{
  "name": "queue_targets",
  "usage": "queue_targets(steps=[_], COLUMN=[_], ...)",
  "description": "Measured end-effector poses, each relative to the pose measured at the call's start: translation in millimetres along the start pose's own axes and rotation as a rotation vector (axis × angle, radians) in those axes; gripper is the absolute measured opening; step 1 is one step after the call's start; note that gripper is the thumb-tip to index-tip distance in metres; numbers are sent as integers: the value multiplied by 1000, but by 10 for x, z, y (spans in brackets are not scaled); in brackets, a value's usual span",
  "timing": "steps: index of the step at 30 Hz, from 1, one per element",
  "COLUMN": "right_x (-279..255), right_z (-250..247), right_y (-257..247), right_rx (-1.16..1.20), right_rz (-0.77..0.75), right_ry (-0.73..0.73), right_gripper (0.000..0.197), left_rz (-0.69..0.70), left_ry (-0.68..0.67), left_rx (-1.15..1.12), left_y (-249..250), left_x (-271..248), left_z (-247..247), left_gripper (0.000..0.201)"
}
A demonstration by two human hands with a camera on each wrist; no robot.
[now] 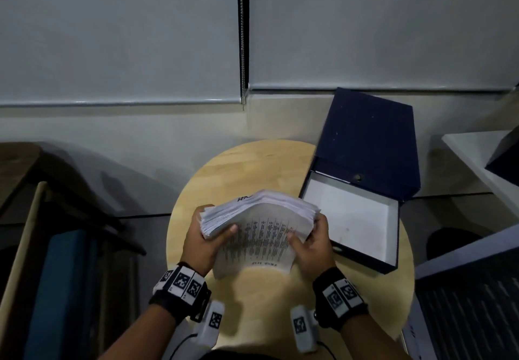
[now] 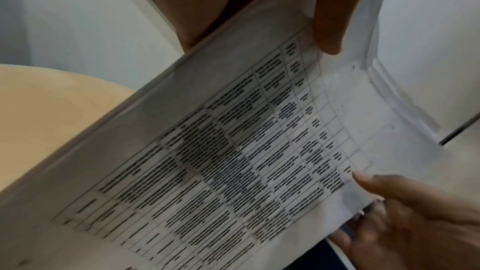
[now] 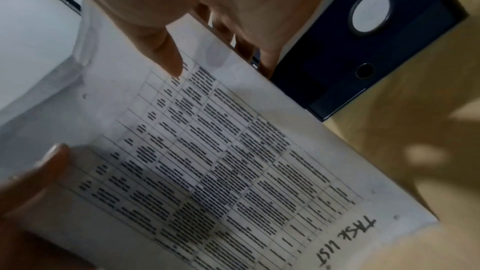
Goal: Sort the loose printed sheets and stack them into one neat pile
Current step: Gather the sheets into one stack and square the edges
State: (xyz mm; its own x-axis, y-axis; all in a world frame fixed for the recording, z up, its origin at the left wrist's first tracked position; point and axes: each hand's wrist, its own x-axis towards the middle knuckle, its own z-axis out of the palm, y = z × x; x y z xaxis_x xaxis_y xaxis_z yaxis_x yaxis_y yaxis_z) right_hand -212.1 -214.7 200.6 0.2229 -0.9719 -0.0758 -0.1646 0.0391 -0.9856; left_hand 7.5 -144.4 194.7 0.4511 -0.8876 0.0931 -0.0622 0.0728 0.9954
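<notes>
A thick stack of printed sheets stands on its near edge on the round wooden table, bowed over at the top. Its near face is a printed table headed "TASK LIST" in handwriting. My left hand grips the stack's left side, thumb on the printed face. My right hand grips the right side, thumb on the face and fingers curled behind. The sheets' far edges fan out unevenly.
An open dark blue box file with a white inside lies on the table's right, touching distance from my right hand. White blinds hang behind. A dark bench and blue items sit low on the left, a dark mesh surface at right.
</notes>
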Motion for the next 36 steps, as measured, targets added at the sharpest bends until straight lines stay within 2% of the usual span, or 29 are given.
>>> queue_targets(steps=[4, 6, 9, 11, 14, 18, 20, 23, 27, 29, 31, 33, 36], right_x=[25, 31, 22, 27, 61, 68, 67, 85, 81, 79, 89, 88, 78], right_z=[5, 16, 64, 92, 116, 124, 117, 104, 110, 118, 126, 124, 107], right_y=[-72, -119, -160, -173, -199, -238, -250, -272, -280, -287, -285, -281, -288], right_rx=[7, 19, 41, 66, 114, 90, 64, 47, 47, 43, 32, 15, 12], right_rz=[-86, -121, -117, -100, -92, -110, -109, -136, -125, -120, -104, -111, -117], right_ry=[0, -7, 20, 35, 85, 154, 178, 206, 216, 229, 232, 243, 222], right_gripper=[61, 58, 43, 48, 54, 42, 51, 46, 57, 46, 38, 39, 52], left_rz=[53, 72, 72, 71, 94, 37, 44, 39, 91, 140, 132, 112, 94], left_ry=[13, 29, 58, 98, 157, 287, 297, 301, 304, 261, 279, 322, 370], left_rx=[-90, -148, -192, -221, -201, -156, -155, -146, -116, -101, -57, -42, -26], left_y=[56, 92, 149, 184, 200, 193, 196, 222, 244, 254, 241, 227, 263], left_x=[81, 110, 123, 135, 178, 220, 205, 178, 158, 135, 115, 119, 131], left_z=[-31, -41, -4, 30, 51, 50, 47, 60, 79, 87, 87, 78, 103], left_gripper=[48, 41, 42, 46, 40, 30, 26, 29, 34, 40, 36, 37, 49])
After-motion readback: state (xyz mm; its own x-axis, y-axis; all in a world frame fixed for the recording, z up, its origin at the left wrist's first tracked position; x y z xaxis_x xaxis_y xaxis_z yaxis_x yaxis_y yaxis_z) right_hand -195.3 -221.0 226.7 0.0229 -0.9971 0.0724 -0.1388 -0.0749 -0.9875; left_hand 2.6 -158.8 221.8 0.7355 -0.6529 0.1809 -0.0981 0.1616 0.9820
